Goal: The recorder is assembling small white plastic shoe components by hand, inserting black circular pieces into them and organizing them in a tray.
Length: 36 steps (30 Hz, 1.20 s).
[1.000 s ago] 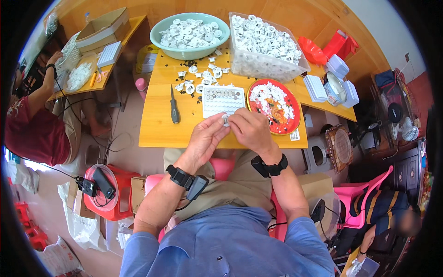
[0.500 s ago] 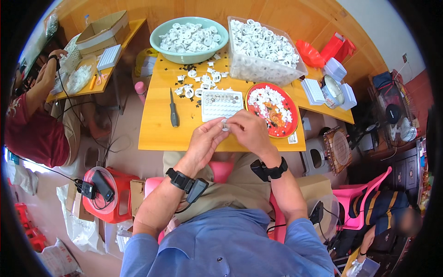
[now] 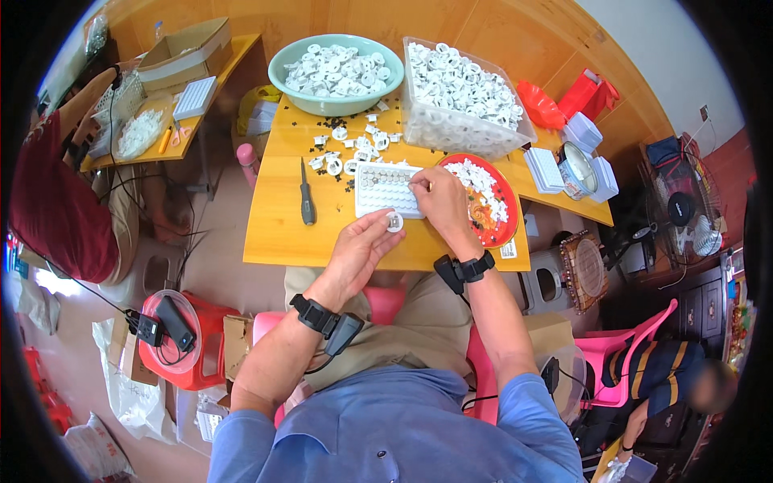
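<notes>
Near the front edge of the table, my left hand pinches a small round white plastic part between thumb and fingertips. My right hand is over the right end of a white tray with rows of small pockets. Its fingers are pressed together at the tray; whatever they hold is hidden. Small metallic round pieces fill some of the tray's far pockets. Right of the tray, partly behind my right hand, is a red round dish of small white pieces.
A screwdriver lies left of the tray. Loose white parts and tiny black bits are scattered behind it. A green basin and a clear bin, both heaped with white parts, stand at the back. One person sits at left.
My right hand has left the white part and moved right and slightly away, to the tray. My left hand keeps the part, now turned with its round face showing.
</notes>
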{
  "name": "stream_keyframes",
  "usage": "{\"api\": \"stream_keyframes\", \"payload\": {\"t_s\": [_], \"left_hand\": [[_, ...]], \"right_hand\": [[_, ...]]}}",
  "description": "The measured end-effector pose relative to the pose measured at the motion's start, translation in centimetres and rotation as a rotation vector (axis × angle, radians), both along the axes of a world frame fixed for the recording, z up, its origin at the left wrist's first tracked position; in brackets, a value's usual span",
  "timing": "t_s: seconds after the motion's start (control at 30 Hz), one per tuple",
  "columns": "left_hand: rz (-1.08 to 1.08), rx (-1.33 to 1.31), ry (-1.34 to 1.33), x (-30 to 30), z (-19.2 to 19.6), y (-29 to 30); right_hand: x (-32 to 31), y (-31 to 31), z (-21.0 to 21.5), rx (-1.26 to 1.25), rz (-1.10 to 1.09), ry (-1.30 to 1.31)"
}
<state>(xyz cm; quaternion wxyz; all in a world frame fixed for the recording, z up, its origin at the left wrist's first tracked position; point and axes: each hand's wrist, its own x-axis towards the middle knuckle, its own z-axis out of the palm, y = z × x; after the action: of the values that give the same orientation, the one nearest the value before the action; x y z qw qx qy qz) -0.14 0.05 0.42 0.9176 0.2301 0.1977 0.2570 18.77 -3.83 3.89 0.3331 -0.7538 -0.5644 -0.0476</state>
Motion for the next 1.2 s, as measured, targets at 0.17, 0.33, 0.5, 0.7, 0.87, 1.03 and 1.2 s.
{"api": "stream_keyframes", "payload": {"t_s": [0.17, 0.33, 0.5, 0.7, 0.87, 1.03, 1.2], "left_hand": [[-0.011, -0.016, 0.0, 0.2, 0.1, 0.0], [0.001, -0.035, -0.023, -0.1, 0.1, 0.3], [-0.014, -0.02, -0.044, 0.1, 0.0, 0.3], [0.004, 0.028, -0.025, 0.1, -0.2, 0.1], [0.005, 0.055, -0.006, 0.2, -0.3, -0.2], [0.016, 0.082, 0.017, 0.3, -0.4, -0.5], [0.035, 0.16, 0.024, 0.4, -0.8, -0.8]], "right_hand": [[0.3, 0.2, 0.4, -0.073, -0.044, 0.238], [-3.0, -1.9, 2.6, -0.04, 0.083, 0.26], [-4.5, -3.6, 0.5, 0.177, 0.176, 0.031], [-4.4, -3.9, 0.1, 0.238, 0.269, -0.185], [-4.4, -4.3, -0.1, 0.261, 0.273, -0.079], [-4.4, -4.6, -0.3, 0.253, 0.263, -0.041], [-4.5, -4.9, -0.1, 0.205, 0.275, -0.104]]}}
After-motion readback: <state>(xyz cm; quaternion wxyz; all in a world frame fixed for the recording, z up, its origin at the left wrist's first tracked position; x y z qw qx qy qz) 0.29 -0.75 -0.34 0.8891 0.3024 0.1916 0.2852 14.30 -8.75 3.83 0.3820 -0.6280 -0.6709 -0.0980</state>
